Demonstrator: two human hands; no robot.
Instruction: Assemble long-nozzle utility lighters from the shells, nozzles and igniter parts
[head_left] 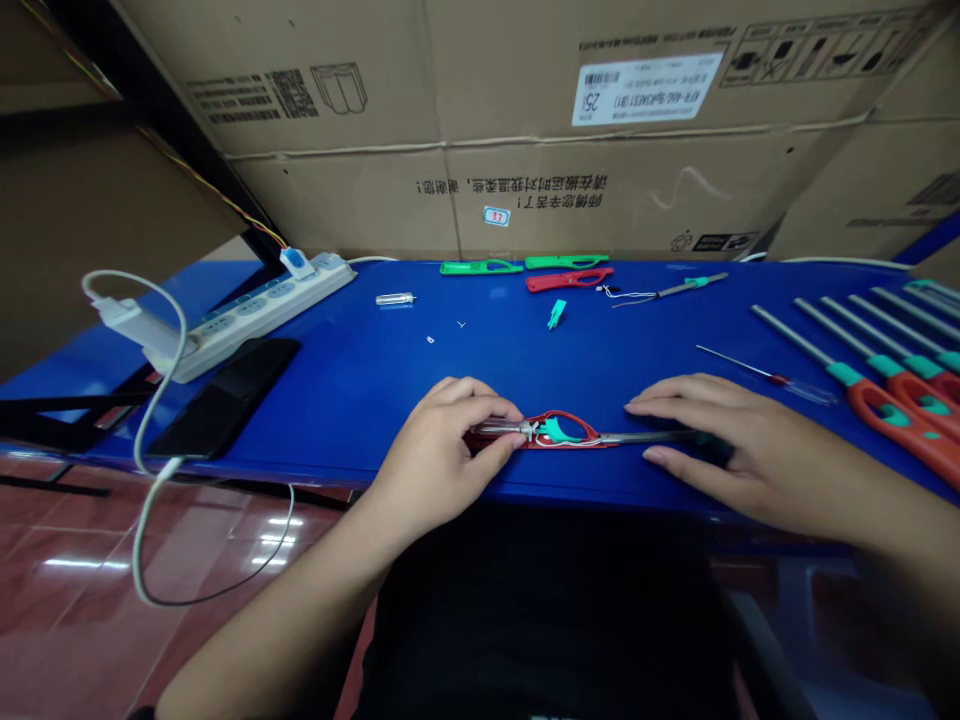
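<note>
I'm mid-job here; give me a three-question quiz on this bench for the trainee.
1. True or false: the left hand has its fingertips on a clear cylinder lying in a green lighter casing half.
2. Which lies nearest the power strip? A) phone B) screwdriver C) metal tube
3. How many green lighter casing halves lie near the cardboard?

Key: 1. False, it lies in a red casing half. 2. A. 3. Two.

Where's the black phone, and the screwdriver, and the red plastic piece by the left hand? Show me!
Black phone [227, 397]: head view, middle of its dark face.
Screwdriver [780, 379]: head view, red collar below its clear handle.
Red plastic piece [595, 434]: head view, rim of its loop.
</note>
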